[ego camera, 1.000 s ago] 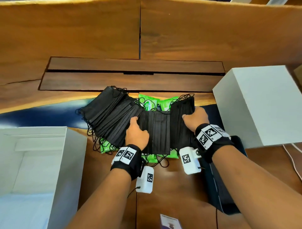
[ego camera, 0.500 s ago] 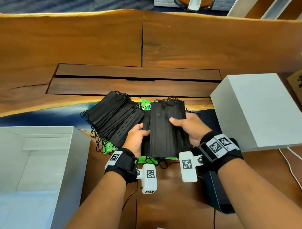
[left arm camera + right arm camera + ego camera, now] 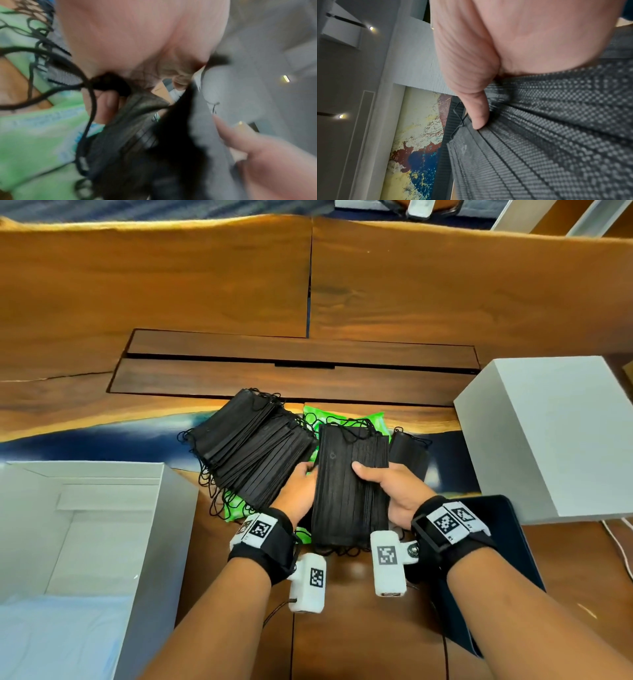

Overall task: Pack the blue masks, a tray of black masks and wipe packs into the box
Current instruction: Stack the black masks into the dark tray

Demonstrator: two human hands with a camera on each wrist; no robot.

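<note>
Both hands hold one stack of black masks on edge above the table. My left hand grips its left side, and my right hand has the thumb on the front and the fingers behind. The right wrist view shows the thumb pressed on the pleated masks. A fanned pile of black masks lies to the left on green wipe packs. A few more black masks lie to the right. The open white box at the left has blue masks on its bottom.
A white box lid stands at the right. A dark tray lies under my right forearm. A dark wooden inset panel runs behind the masks. A white cable lies at the far right edge.
The hands, earlier pressed on masks spread on the table, have gathered a stack and lifted it toward me. A few masks stayed behind at the right.
</note>
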